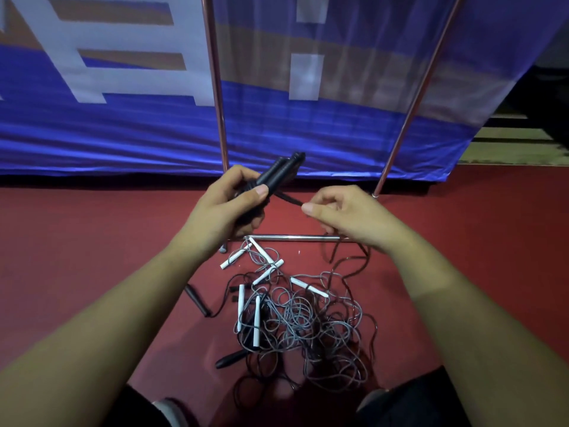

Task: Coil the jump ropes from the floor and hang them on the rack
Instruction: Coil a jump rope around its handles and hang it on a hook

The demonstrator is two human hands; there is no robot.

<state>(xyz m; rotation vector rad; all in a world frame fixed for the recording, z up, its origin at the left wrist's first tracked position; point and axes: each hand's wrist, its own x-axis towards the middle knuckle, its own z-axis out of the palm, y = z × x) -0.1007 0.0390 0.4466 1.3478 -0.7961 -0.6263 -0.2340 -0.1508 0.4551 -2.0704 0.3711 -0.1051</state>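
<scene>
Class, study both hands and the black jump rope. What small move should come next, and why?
Probably the right hand should bring the black cord it pinches back to the left hand as a first loop. The left hand already grips both black handles together, and the cord past the pinch trails down to the tangled pile on the floor, not yet coiled.

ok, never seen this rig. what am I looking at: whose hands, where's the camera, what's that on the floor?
No robot: one picture from a head-worn camera, looking down at a person's bare hands. The left hand grips two black handles; the right hand pinches the black cord running from them. On the red floor lies a tangle of jump ropes, grey and black cords with white handles. The metal poles before the blue banner look like the rack.
</scene>
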